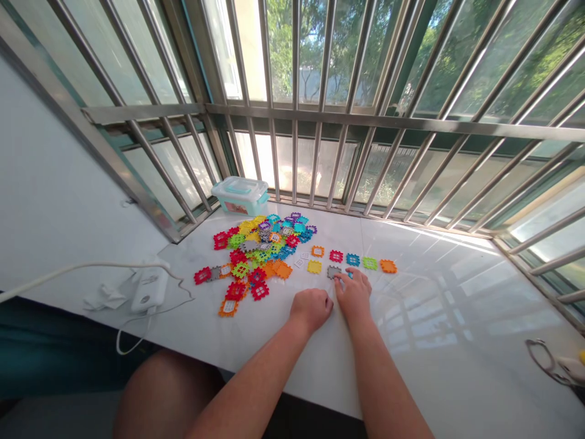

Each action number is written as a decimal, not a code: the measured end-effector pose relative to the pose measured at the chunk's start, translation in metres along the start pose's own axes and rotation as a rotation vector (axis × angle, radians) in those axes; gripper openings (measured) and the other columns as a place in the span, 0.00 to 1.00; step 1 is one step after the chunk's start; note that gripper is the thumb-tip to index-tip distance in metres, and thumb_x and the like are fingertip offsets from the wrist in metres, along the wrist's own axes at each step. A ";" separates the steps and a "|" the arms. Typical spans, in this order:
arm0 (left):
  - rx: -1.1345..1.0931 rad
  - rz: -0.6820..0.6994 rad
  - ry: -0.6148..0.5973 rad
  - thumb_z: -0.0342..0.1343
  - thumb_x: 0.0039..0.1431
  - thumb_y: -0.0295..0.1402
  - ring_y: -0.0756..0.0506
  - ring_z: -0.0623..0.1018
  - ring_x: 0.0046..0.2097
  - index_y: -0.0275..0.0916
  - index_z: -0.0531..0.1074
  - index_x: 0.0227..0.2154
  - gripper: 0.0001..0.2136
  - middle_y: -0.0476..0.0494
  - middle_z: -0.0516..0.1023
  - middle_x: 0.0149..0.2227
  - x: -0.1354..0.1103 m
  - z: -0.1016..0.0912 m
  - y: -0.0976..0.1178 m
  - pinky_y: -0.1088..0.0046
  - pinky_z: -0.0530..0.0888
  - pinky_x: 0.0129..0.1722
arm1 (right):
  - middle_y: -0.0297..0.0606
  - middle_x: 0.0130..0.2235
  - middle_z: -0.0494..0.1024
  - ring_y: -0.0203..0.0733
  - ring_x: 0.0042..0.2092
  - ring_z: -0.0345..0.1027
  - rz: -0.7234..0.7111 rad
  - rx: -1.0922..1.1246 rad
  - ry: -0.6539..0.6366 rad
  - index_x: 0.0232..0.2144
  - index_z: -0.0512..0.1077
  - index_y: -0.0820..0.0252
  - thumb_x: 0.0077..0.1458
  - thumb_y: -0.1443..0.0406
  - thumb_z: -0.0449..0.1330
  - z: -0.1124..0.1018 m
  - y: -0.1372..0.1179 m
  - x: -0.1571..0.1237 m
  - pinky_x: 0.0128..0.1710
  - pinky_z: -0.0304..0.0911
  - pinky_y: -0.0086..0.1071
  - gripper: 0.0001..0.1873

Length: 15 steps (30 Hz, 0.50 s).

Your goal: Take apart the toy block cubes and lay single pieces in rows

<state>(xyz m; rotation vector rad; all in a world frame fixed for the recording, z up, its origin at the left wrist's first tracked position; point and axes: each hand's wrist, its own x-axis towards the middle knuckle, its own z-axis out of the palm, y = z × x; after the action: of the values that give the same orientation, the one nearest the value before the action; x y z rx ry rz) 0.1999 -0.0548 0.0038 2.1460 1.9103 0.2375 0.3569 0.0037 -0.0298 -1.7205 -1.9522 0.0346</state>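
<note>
Dozens of multicoloured plastic square tiles (256,250) lie heaped at our ten o'clock.
Our right hand (353,297), fingers apart, touches a grey square plastic tile (333,272) at twelve o'clock; our left hand (311,309), fingers together, lies empty on the white worktop (439,366).

A grey square lattice tile (333,272) lies flat at the right hand's (353,297) fingertips, with perhaps a blue one partly hidden beside it. A row of red, blue, green and orange tiles (352,259) lies just beyond; a multicoloured tile heap (258,247) spreads beyond and left of the left hand (311,309).
</note>
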 end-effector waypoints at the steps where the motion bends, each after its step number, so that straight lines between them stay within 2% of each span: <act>1: -0.002 0.000 0.001 0.46 0.70 0.38 0.39 0.84 0.44 0.43 0.84 0.41 0.19 0.38 0.85 0.42 0.000 0.000 0.000 0.64 0.75 0.44 | 0.44 0.58 0.74 0.52 0.60 0.62 -0.002 0.007 0.007 0.46 0.84 0.49 0.66 0.59 0.58 0.000 0.000 0.000 0.64 0.51 0.45 0.15; 9: -0.015 -0.022 -0.034 0.47 0.70 0.39 0.38 0.83 0.46 0.43 0.84 0.42 0.18 0.37 0.85 0.44 0.000 -0.004 0.002 0.63 0.76 0.47 | 0.46 0.53 0.77 0.49 0.56 0.66 -0.056 0.156 0.187 0.47 0.81 0.56 0.70 0.59 0.54 -0.015 -0.013 -0.002 0.63 0.55 0.43 0.17; 12: -0.035 -0.009 -0.042 0.47 0.70 0.38 0.38 0.84 0.45 0.42 0.84 0.42 0.18 0.36 0.86 0.43 0.000 -0.007 0.001 0.64 0.76 0.46 | 0.46 0.51 0.77 0.50 0.55 0.66 -0.094 0.179 0.187 0.46 0.81 0.56 0.71 0.58 0.53 -0.017 -0.034 0.008 0.61 0.57 0.42 0.17; 15: -0.078 0.040 -0.079 0.47 0.70 0.37 0.36 0.85 0.44 0.41 0.83 0.44 0.18 0.35 0.86 0.42 -0.001 -0.009 -0.002 0.62 0.77 0.45 | 0.46 0.51 0.78 0.50 0.56 0.65 -0.204 0.159 0.097 0.45 0.81 0.55 0.71 0.58 0.53 -0.014 -0.073 0.035 0.60 0.57 0.42 0.16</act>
<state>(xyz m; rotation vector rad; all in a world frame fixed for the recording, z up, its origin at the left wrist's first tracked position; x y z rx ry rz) 0.1949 -0.0542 0.0123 2.1124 1.7865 0.2278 0.2944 0.0181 0.0207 -1.3911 -1.9861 0.0309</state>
